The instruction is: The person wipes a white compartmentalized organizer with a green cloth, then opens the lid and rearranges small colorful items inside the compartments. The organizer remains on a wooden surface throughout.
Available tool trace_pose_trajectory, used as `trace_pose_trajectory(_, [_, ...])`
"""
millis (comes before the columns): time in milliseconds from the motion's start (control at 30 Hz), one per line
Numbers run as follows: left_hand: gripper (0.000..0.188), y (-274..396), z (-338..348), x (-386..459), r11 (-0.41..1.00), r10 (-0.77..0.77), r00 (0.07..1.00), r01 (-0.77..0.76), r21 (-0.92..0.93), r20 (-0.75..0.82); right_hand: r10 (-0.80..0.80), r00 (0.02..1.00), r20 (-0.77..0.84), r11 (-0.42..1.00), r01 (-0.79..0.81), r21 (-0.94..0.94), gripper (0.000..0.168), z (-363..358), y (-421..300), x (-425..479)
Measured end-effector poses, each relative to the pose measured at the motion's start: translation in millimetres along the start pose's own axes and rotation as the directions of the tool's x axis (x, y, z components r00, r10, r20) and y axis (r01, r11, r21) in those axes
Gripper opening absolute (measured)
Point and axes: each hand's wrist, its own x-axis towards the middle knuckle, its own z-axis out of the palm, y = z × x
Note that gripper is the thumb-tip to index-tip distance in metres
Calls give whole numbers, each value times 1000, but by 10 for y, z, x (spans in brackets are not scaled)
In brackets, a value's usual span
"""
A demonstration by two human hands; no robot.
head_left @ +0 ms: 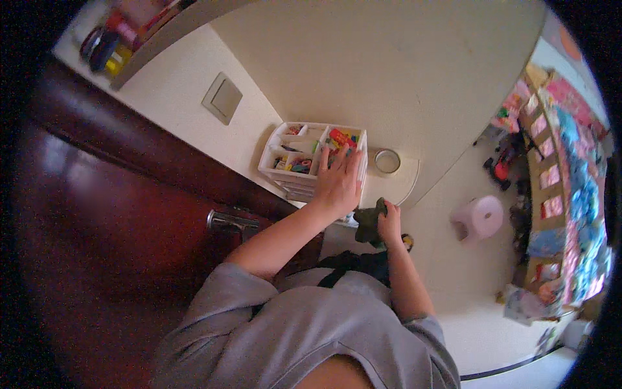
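Note:
My left hand point(338, 184) reaches over a white plastic desktop organizer point(316, 181), its fingers spread above the right-hand compartment. Whether the fingertips touch the contents is hard to tell. Inside that compartment lie a red item point(341, 137) and small colourful pieces. The organizer's smaller compartments hold little items, too small to name, and drawers show on its front. My right hand point(390, 224) grips a crumpled dark green cloth point(368, 224) in front of the shelf, beside the organizer. To the organizer's right stands a round roll or ring-shaped container point(387, 161), seen from above.
The organizer sits on a white corner shelf point(407, 181) with a rounded edge. At left is a dark red wooden door point(121, 204) with a metal handle point(231, 221). A light switch point(222, 98) is on the wall. A pink stool point(478, 218) stands on the floor, near a cluttered bed or rack point(546, 170).

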Motion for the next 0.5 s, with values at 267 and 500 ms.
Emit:
trace_pose_trajectory(267, [58, -201, -233, -504, 983, -41, 982, 7, -185, -182, -227, 972, -65, 973, 229, 30, 46, -764, -1192, -178])
trace_pose_trajectory(500, [35, -220, 27, -607, 963, -237, 923, 183, -197, -304, -696, 687, 211, 600, 717, -354, 57, -402, -2020, -264])
